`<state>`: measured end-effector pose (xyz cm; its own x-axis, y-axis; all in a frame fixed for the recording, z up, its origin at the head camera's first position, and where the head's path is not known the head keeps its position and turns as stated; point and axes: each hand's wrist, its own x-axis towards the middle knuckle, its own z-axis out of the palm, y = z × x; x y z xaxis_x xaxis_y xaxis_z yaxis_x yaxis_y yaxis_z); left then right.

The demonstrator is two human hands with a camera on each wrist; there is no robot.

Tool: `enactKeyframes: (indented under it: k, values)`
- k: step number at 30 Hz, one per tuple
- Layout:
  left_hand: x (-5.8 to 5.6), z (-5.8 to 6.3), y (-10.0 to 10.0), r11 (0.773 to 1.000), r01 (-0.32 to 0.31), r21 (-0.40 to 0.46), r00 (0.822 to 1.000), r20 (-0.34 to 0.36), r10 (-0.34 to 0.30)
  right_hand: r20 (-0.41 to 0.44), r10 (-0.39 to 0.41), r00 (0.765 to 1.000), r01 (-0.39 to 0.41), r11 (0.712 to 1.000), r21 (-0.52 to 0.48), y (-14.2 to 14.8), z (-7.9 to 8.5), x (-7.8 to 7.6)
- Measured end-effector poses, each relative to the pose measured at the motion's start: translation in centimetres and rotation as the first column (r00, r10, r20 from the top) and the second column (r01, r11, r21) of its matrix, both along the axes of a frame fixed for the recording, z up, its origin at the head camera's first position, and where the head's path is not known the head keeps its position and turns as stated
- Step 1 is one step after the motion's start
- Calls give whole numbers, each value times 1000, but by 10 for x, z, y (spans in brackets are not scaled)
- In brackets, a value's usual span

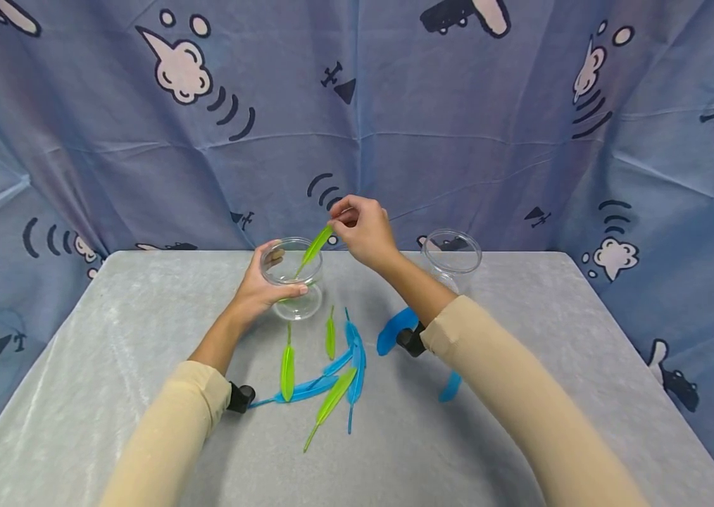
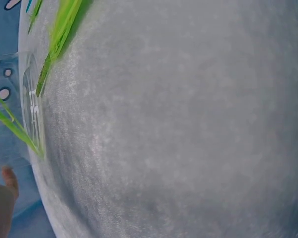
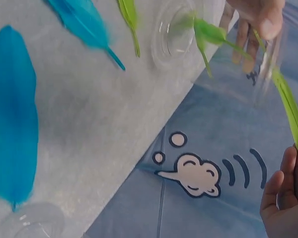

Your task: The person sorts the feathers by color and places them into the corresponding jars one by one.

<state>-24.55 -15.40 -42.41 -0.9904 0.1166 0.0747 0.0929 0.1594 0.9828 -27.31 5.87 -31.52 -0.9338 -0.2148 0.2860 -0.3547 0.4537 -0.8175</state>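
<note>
My left hand [image 1: 254, 287] grips a clear jar [image 1: 296, 307], tilted, with its thumb across the near side. Above the jar's mouth my right hand [image 1: 366, 231] pinches a green feather [image 1: 315, 248] by one end; the feather's other end points down into the opening. In the right wrist view, other green feathers [image 3: 209, 32] show inside the jar, and the pinched one hangs from the fingertips. On the table below lie green feathers [image 1: 288, 370] and blue feathers [image 1: 357, 359], some crossing each other.
A second clear jar [image 1: 452, 269] stands at the back right, partly behind my right forearm. Two more blue feathers [image 1: 397, 329] lie under that arm. The grey table [image 1: 110, 338] ends at a patterned blue curtain [image 1: 306, 91].
</note>
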Motion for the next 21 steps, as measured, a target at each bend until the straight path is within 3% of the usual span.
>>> enactKeyframes:
  k: [6, 13, 18, 21]
  values:
    - [1, 4, 1, 1000, 16, 14, 1000, 21, -17, 24, 23, 999, -24, 999, 41, -6, -10, 2]
    - [17, 30, 5, 1000, 30, 11, 999, 36, -30, 89, 176, 980, -185, 978, 98, -8, -17, 6]
    - [17, 29, 5, 1000, 25, 12, 999, 45, -26, 100, 231, 968, -239, 968, 73, -6, -21, 7]
    - [10, 17, 3, 1000, 17, 17, 999, 31, -18, 102, 238, 966, -244, 968, 50, -2, -23, 8]
